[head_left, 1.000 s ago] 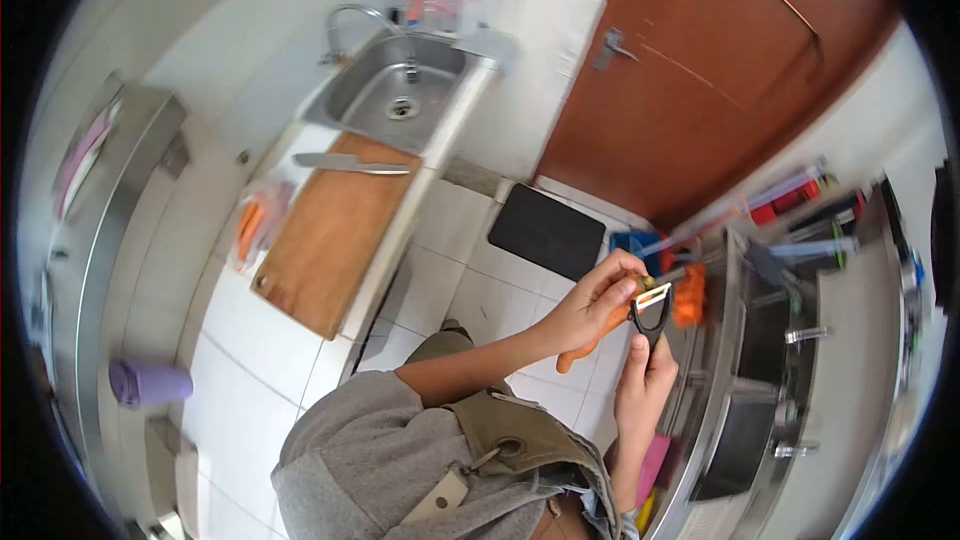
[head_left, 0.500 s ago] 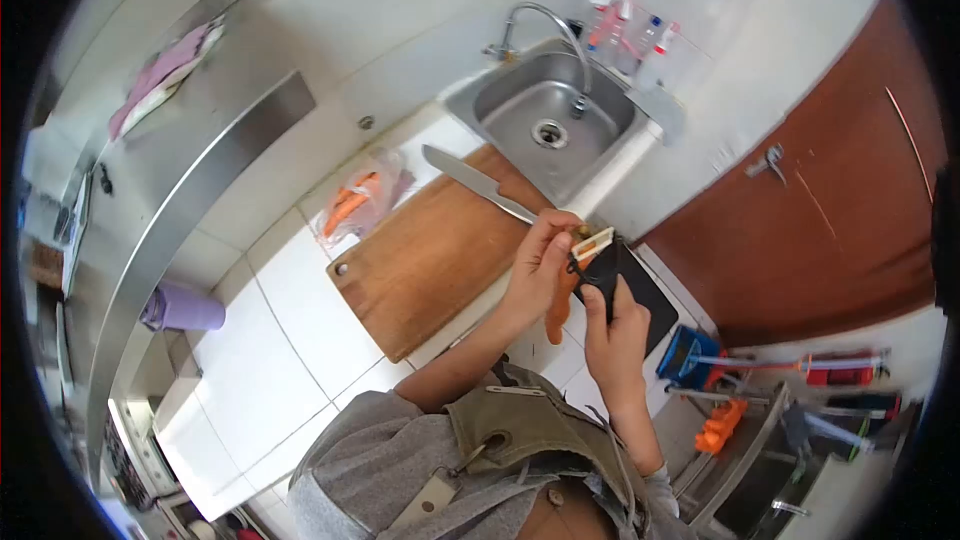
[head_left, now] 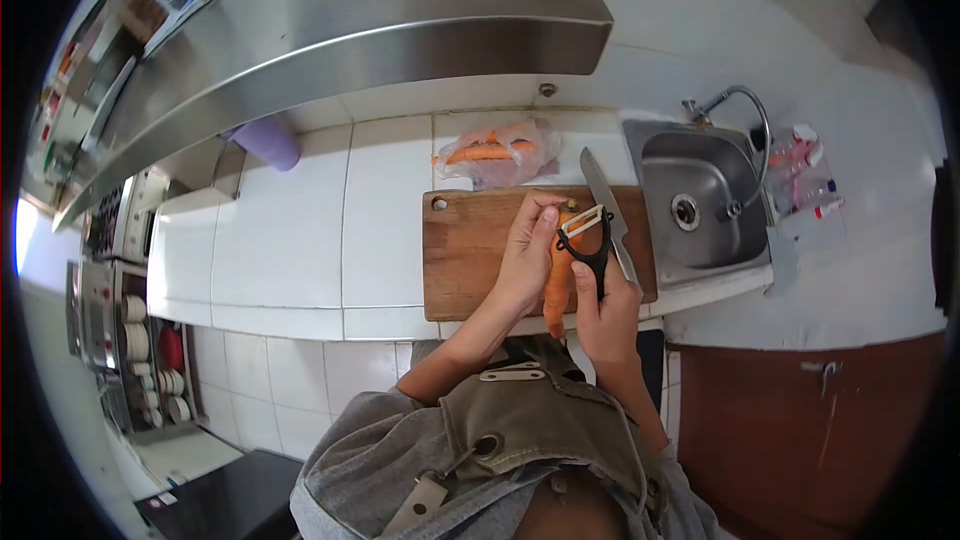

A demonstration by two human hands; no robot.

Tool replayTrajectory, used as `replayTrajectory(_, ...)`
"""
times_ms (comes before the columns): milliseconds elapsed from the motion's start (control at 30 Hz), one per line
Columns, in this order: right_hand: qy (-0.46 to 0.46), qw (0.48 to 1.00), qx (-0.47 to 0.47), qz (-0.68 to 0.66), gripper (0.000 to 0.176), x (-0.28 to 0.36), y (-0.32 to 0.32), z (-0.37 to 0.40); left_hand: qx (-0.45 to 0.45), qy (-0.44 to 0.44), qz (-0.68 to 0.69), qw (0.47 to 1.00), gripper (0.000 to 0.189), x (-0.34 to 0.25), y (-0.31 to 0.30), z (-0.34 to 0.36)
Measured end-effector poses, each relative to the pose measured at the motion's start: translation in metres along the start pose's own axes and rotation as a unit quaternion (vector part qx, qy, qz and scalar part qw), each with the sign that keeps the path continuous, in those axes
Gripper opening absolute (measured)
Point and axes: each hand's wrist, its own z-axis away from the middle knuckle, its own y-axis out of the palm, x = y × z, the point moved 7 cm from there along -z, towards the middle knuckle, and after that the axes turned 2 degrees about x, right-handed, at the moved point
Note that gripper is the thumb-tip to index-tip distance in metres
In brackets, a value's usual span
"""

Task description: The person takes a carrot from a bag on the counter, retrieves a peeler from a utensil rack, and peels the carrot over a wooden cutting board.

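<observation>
My left hand (head_left: 528,255) is closed around the upper part of an orange carrot (head_left: 556,292), which hangs with its tapered end pointing down toward my apron. A Y-shaped peeler (head_left: 597,262) with a black handle and pale head is gripped in my right hand (head_left: 610,318). The peeler's head lies across the carrot near its stem end. Beneath both hands is a wooden cutting board (head_left: 465,255). A large knife (head_left: 605,200) rests along the board's right side, its handle partly hidden behind my right hand.
Behind the board lies a plastic bag (head_left: 515,175) with carrots. To the right is a steel sink (head_left: 690,258) with a curved faucet (head_left: 765,130); bottles (head_left: 800,190) stand beyond it. A steel shelf (head_left: 450,50) overhangs the white tiled counter (head_left: 385,220). A purple cylinder (head_left: 268,145) stands at left.
The view has swung round, so the counter now runs straight across and the sink sits at right. My hands appear over the board, still holding the carrot and peeler.
</observation>
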Motion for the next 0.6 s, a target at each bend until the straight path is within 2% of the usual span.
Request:
replayTrajectory(100, -0.006, 0.999, 0.037, 0.004, 0.026, -0.004, -0.004, -0.010, -0.021, 0.046, 0.020, 0.999, 0.017, 0.002, 0.001, -0.007)
replayTrajectory(167, -0.023, 0.999, 0.048, 0.008, 0.026, -0.006, -0.011, -0.018, 0.003, 0.070, -0.030, 0.997, 0.021, 0.001, 0.007, -0.012)
replayTrajectory(267, -0.007, 0.996, 0.086, 0.004, 0.027, -0.014, -0.014, -0.024, -0.037, 0.092, -0.063, 0.993, 0.023, -0.001, 0.012, -0.015)
replayTrajectory(333, -0.047, 0.990, 0.113, 0.070, 0.030, -0.020, -0.008, -0.025, -0.073, 0.089, -0.039, 0.993, 0.027, -0.005, 0.011, -0.020)
replayTrajectory(367, -0.036, 0.989, 0.142, 0.028, 0.032, -0.029, 0.000, -0.023, -0.097, 0.103, -0.027, 0.990, 0.027, -0.010, 0.002, -0.022)
replayTrajectory(433, -0.049, 0.984, 0.167, 0.042, 0.033, -0.036, 0.005, -0.029, -0.140, 0.112, -0.026, 0.984, 0.031, -0.016, -0.008, -0.025)
replayTrajectory(533, -0.071, 0.977, 0.196, 0.053, 0.034, -0.029, 0.016, -0.035, -0.136, 0.124, 0.045, 0.982, 0.032, -0.013, -0.029, -0.024)
replayTrajectory(600, -0.074, 0.973, 0.213, 0.051, 0.034, -0.026, 0.027, -0.035, -0.162, 0.117, 0.046, 0.979, 0.033, -0.013, -0.041, -0.021)
